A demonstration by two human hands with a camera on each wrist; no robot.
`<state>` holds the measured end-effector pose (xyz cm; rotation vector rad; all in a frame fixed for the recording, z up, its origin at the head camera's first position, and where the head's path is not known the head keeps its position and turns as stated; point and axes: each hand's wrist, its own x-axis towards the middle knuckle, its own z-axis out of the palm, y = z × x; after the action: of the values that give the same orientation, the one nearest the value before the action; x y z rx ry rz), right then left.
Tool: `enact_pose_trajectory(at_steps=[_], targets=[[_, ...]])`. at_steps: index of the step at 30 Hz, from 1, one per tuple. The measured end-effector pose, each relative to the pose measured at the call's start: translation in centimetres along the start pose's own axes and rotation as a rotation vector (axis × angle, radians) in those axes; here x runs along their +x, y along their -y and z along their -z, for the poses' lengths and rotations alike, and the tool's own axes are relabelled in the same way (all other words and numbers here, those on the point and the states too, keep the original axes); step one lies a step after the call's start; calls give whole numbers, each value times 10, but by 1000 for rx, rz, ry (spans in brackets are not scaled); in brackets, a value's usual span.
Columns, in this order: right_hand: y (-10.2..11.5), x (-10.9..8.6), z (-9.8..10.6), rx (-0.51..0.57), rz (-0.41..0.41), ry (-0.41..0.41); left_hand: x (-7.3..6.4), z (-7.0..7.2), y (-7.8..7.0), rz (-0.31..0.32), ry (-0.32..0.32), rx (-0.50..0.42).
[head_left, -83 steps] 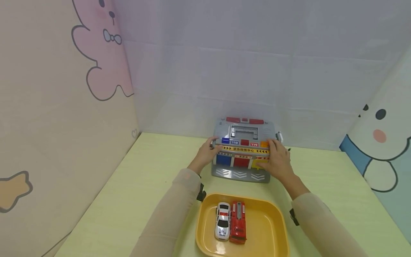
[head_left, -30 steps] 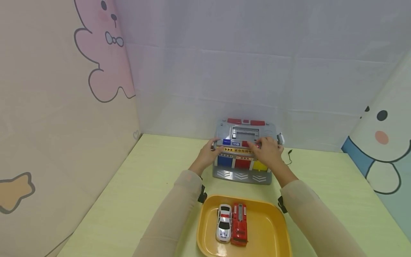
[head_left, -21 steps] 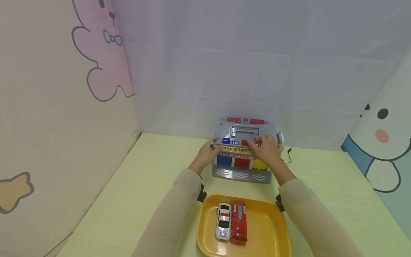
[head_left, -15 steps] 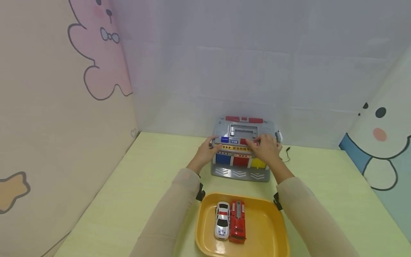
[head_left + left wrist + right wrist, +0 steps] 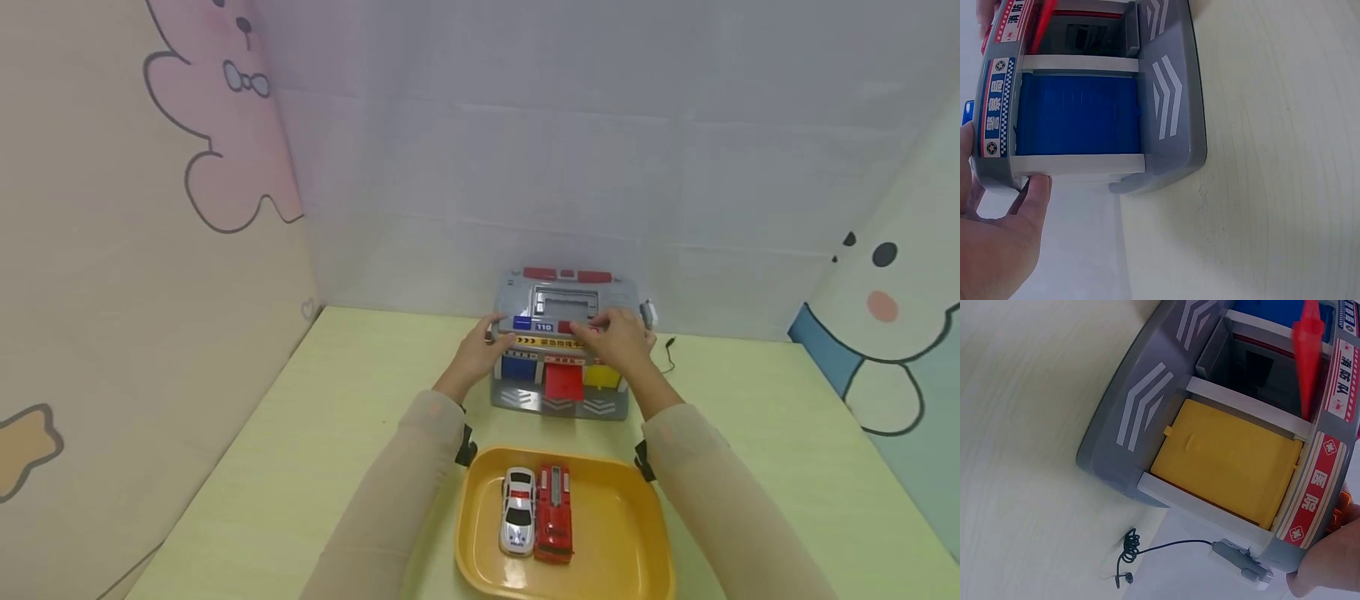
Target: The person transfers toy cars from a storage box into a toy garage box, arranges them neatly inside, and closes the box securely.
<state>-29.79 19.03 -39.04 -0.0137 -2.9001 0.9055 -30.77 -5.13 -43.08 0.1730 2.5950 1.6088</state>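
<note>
A grey toy garage stands at the back of the table. Its blue door and yellow door are down. Between them the red door is swung up and outward, baring a dark bay in both wrist views. My left hand grips the garage's left end, thumb in front and fingers on the roof edge. My right hand rests over the right part of the roof edge. Its thumb touches the red button, but the fingertips are partly hidden.
Nearer me lies a yellow tray holding a white police car and a red fire truck side by side. A grey piece on a coiled dark cord hangs at the garage's right. A wall stands behind.
My right hand has shifted left along the roof edge, from the right end to the red button. The red door, down before, has swung out. My left hand has stayed put.
</note>
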Motion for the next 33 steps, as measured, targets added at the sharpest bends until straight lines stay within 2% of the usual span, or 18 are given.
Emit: enact_pose_trajectory(at_steps=[4, 12, 25, 33], targets=[[0, 0, 1, 12, -8, 4, 2, -1, 2, -11, -5, -7], [-2, -6, 8, 9, 24, 46, -2, -5, -1, 15, 10, -21], [-6, -10, 11, 0, 84, 67, -3, -5, -4, 21, 12, -23], [-5, -15, 16, -12, 111, 52, -1, -7, -2, 18, 13, -25]])
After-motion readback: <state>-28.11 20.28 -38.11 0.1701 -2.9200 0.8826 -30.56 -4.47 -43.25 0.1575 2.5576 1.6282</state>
